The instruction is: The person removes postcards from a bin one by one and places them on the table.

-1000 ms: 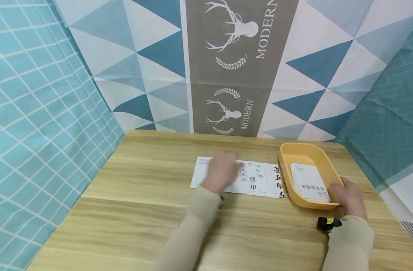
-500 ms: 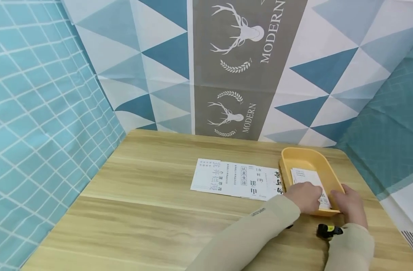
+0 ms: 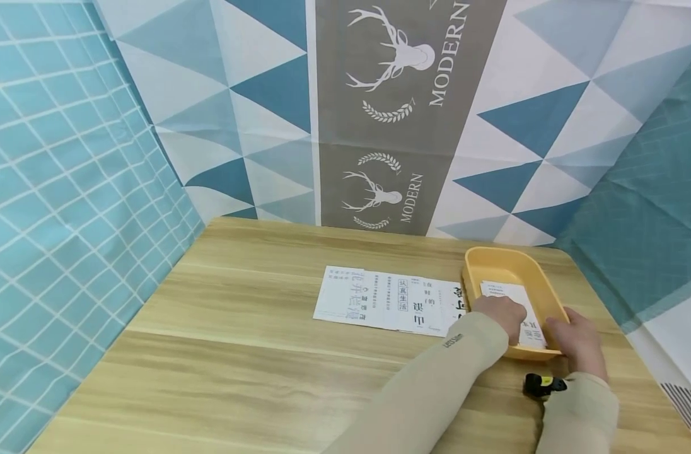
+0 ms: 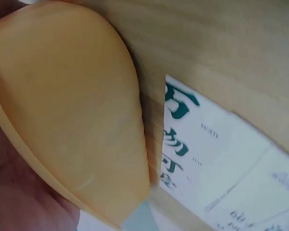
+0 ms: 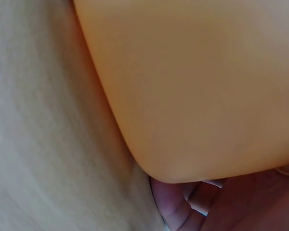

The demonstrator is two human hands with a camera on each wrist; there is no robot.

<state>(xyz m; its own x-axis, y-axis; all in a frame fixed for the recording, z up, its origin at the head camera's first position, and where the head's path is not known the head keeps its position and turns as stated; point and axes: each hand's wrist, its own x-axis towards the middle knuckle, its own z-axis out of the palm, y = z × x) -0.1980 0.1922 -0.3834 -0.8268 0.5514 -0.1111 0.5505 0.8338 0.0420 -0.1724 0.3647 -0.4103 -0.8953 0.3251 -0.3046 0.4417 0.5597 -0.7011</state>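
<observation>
A yellow plastic tray (image 3: pixel 501 265) stands at the table's right side. White printed cards (image 3: pixel 529 332) lie in it. My left hand (image 3: pixel 501 314) reaches over the tray's left front rim onto these cards. Its fingertips are hidden, so I cannot tell whether they pinch a card. In the left wrist view, its palm (image 4: pixel 26 197) shows behind the tray's wall (image 4: pixel 77 106). My right hand (image 3: pixel 582 340) grips the tray's right front corner, thumb inside the rim. The right wrist view has its curled fingers (image 5: pixel 171 199) under the tray's corner (image 5: pixel 183 120).
Left of the tray, overlapping printed cards (image 3: pixel 374 299) form a row on the wooden table (image 3: pixel 238 366). A black wrist device (image 3: pixel 541 384) sits at the right cuff. Patterned cloth (image 3: pixel 277 126) hangs behind the table's back edge.
My left hand has moved from the row of cards at left into the tray, then shifted slightly toward its left rim. Printed cards at the row's left end are uncovered. The right hand stays at the tray.
</observation>
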